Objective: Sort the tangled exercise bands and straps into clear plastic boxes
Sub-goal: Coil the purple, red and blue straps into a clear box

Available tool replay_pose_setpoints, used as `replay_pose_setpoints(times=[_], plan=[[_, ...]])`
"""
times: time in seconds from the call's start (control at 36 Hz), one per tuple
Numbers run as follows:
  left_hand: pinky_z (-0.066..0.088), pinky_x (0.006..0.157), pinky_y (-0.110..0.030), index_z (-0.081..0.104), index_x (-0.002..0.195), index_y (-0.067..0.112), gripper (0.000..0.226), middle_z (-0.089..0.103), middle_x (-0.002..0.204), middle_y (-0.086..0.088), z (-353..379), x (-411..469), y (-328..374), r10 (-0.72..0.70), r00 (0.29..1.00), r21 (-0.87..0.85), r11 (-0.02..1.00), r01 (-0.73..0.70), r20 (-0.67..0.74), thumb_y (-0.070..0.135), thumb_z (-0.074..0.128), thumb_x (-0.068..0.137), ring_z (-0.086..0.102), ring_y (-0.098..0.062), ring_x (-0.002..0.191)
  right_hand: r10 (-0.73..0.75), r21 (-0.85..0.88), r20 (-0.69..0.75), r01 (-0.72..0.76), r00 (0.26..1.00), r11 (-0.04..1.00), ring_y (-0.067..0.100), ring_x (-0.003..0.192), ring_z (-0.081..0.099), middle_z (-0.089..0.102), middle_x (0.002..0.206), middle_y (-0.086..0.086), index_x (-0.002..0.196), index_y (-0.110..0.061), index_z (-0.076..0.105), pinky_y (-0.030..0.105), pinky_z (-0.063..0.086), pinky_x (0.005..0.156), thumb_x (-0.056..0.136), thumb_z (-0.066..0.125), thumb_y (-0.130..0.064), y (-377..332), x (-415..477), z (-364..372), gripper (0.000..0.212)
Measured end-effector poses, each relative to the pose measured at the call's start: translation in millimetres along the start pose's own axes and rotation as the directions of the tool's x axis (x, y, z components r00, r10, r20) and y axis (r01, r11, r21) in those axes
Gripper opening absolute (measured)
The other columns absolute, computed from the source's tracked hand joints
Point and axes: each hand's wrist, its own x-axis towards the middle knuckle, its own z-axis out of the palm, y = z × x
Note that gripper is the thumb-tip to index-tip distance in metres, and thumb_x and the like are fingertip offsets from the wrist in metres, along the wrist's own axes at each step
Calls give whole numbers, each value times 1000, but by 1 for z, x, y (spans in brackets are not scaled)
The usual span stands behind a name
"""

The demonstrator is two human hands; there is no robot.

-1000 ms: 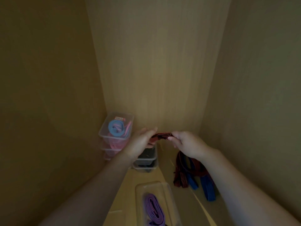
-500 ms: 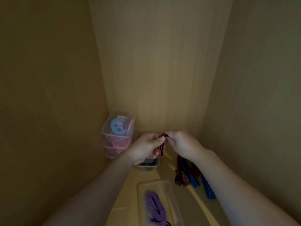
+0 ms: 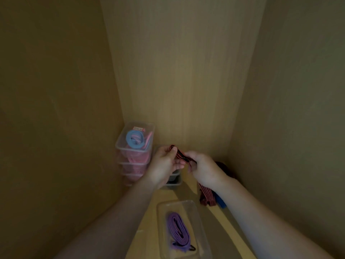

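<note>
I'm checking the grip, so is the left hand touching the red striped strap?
Touching. The head view shows the left hand pinching one end of the red striped strap, with no gap between them. The right hand grips the other end.

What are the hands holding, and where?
A red-and-black striped strap: the left hand pinches its folded end, the right hand grips just along it.

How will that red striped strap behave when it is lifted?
Probably floppy: the strap bends between the left hand and right hand, and more of it seems to lie crumpled below. Likely light, since mere pinches hold it. It may snag, lying against a blue strap.
</note>
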Motion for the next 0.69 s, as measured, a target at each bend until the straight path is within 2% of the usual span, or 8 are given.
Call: replay_pose_setpoints(times=[0.08,0.14,0.19,0.31,0.39,0.5,0.58,0.69], plan=[[49,51,-22,53,79,5,32,58,60,-11,0,-1,-3,8,1000,-8,1000,-9,-26,13,36,104,56,-13,49,7,-13,7,-7,1000,1000,-5,70,51,54,82,-18,131,-15,54,3,38,69,99,44,-4,-2,-1,1,35],[50,51,-23,54,81,1,33,57,62,-13,-2,-1,-5,13,999,-10,1000,-14,-36,14,35,105,56,-14,51,6,-24,25,-5,1000,1000,0,89,58,65,105,-8,137,-19,50,4,39,79,99,43,-7,-4,-4,0,40],[51,52,-23,53,90,-3,29,56,67,-16,-3,0,-7,8,999,-27,1000,-9,-44,15,35,105,57,-15,54,-13,-36,28,14,1000,999,8,109,59,63,124,-4,140,-24,47,13,42,92,99,46,-11,-3,-5,1,43],[52,56,-25,51,101,-3,23,60,75,-15,-2,0,-6,-39,999,-121,992,35,-32,14,36,104,59,-16,59,-99,-100,-69,92,993,991,14,103,64,69,114,2,133,-20,56,27,50,90,97,54,-17,2,-6,3,36],[47,54,-23,54,91,2,23,60,72,-12,-9,-3,0,-90,996,-130,987,92,24,11,36,103,56,-14,57,-190,-196,-108,166,976,966,19,96,66,70,108,7,129,-14,60,28,50,83,98,52,-18,4,-9,0,32],[43,53,-20,57,110,5,21,64,88,-11,-27,2,2,-182,983,204,963,173,27,16,45,98,58,-14,67,-259,-317,67,267,963,910,14,83,56,66,98,6,117,-10,64,23,40,71,100,48,-19,10,-7,-14,25],[47,68,-21,63,114,8,36,67,109,-14,-34,2,8,-209,961,499,861,94,180,38,52,97,64,-18,94,-310,-369,202,365,929,855,19,86,58,65,98,7,112,-8,64,35,47,74,100,48,-16,10,-2,-20,22],[51,67,-23,62,101,15,25,64,93,-3,-32,-5,15,-323,879,578,813,68,351,32,44,101,57,-14,78,-345,-360,239,413,908,837,18,84,59,66,96,4,109,-11,65,35,48,71,100,49,-19,2,3,-20,21]])
